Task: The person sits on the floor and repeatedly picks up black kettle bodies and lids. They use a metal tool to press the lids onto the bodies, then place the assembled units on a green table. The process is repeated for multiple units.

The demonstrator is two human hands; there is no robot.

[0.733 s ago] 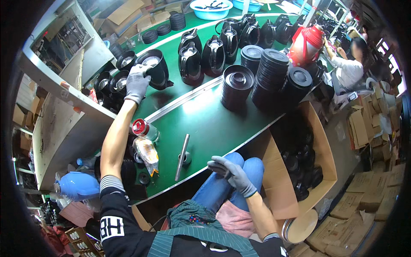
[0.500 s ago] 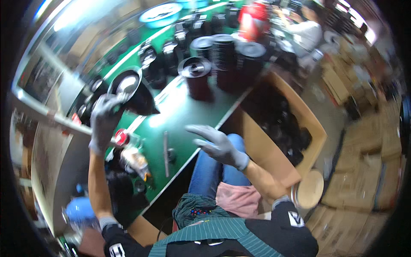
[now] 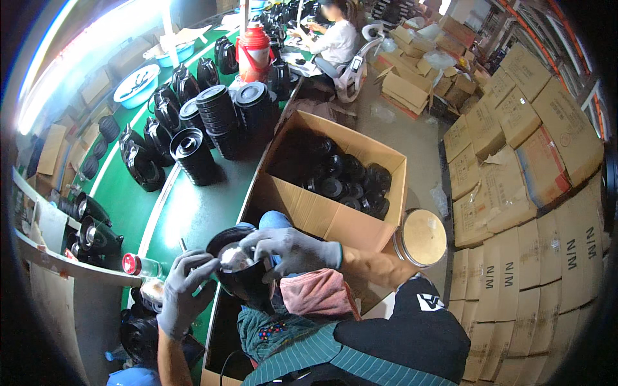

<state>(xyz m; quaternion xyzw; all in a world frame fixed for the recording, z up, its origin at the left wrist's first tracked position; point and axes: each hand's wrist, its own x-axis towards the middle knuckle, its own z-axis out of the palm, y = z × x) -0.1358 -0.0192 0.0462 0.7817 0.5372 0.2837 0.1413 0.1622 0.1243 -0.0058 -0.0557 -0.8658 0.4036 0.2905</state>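
Note:
A black jug (image 3: 248, 288) with a silvery inside is tilted above my lap, its mouth facing up. Against its left rim and side rest the curved fingers of my left hand (image 3: 183, 293), in a grey glove. My right hand (image 3: 293, 249), also gloved, reaches over from the right and grips the rim, its fingertips by the silvery inside. Just under my right hand, a pink cloth (image 3: 320, 294) lies across my lap. The jug's underside is hidden. Left of my hands, a red-lidded clear jar (image 3: 141, 265) lies on the green table (image 3: 177, 209).
An open cardboard box (image 3: 302, 209) of black round parts adjoins the table. Stacked black lids (image 3: 217, 119), black jug bodies (image 3: 138, 161) and a red flask (image 3: 253, 55) stand farther off. A round stool (image 3: 423, 237) and piled cartons (image 3: 508, 257) are right; a co-worker (image 3: 336, 40) sits far off.
The jug has come from above the table at left down to my lap. My right hand, empty before, now grips its rim. The view has shifted to the right.

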